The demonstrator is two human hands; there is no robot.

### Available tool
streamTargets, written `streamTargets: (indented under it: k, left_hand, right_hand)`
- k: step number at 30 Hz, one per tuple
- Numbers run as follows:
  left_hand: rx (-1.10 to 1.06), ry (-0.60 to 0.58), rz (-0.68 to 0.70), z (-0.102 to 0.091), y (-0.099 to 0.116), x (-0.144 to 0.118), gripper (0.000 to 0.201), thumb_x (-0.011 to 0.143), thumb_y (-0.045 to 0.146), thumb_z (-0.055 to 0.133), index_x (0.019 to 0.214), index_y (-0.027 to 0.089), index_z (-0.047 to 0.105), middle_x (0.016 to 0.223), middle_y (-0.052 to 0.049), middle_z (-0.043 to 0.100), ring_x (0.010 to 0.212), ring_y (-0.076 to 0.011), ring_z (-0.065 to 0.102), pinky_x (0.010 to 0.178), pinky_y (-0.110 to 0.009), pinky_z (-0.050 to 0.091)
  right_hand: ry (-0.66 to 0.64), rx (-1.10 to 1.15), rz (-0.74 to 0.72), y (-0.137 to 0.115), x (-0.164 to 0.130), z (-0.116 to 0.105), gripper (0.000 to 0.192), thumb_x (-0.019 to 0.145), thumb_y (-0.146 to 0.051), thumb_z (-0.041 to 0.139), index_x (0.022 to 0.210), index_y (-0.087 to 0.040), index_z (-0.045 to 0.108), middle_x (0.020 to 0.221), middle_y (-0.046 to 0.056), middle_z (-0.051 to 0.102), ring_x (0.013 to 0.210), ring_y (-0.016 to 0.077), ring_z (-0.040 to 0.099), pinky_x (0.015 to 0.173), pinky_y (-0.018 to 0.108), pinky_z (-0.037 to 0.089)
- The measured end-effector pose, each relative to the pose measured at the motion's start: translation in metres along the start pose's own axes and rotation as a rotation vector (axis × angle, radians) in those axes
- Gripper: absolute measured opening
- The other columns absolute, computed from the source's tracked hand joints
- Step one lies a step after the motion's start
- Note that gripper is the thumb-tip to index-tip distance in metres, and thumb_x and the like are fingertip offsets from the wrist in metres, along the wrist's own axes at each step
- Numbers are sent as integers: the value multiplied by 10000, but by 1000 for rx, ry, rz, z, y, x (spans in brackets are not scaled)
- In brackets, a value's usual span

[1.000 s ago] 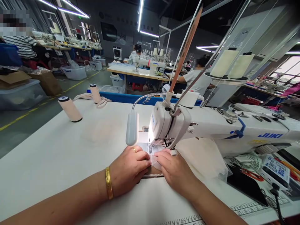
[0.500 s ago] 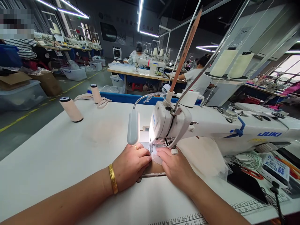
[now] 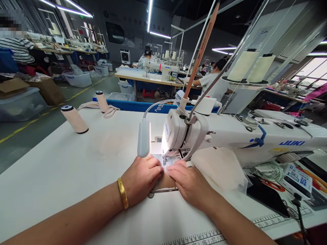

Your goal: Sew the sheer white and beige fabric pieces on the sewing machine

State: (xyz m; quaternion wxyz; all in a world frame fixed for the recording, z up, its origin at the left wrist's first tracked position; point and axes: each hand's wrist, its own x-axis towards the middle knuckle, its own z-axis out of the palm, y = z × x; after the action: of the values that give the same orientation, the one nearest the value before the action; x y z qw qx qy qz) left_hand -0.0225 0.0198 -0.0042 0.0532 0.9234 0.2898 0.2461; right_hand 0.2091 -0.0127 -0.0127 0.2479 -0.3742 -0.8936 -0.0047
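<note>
My left hand (image 3: 141, 178), with a gold bangle at the wrist, and my right hand (image 3: 190, 183) lie side by side on the white table (image 3: 63, 170). Both press a small piece of pale sheer fabric (image 3: 166, 169) flat, fingertips pinching its edge just in front of the needle. The white Juki sewing machine (image 3: 230, 136) stretches off to the right, its head right above my fingers. Most of the fabric is hidden under my hands and the presser foot.
A gooseneck lamp (image 3: 144, 137) hangs left of the machine head. Two cream thread cones (image 3: 74, 119) (image 3: 102, 101) stand at the far left. Pale cloth (image 3: 222, 166) lies under the machine arm. A control box (image 3: 297, 177) and cables sit at right. Other people sew at tables behind.
Both hands have slid a little forward toward the needle with the fabric. The view has shifted slightly.
</note>
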Motion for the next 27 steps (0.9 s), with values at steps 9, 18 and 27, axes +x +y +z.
streamTargets:
  k: [9,18,27]
  left_hand:
    - [19,6,5,1,0,-1,314,1013,131,422,955,181,727,928,-67,720,858,-235,619,843,-437,460]
    - [76,1,-27,4,-3,2,314,976,95,445,1004,188,743,883,-65,712,833,-250,617,833,-449,453]
    - [-52,-6,-196,2,-12,9,292,972,173,441,981,211,730,997,-78,717,900,-267,618,846,-434,478]
  right_hand:
    - [8,-11,25,0,-2,1,376,886,21,432,1051,-227,662,884,56,667,841,230,574,682,338,441]
    - [9,-28,47,3,-1,6,374,830,43,428,994,-227,628,933,58,689,848,230,586,702,331,447]
    - [-8,-113,160,6,1,13,448,821,11,437,1156,-197,650,1071,84,730,809,222,630,596,310,439]
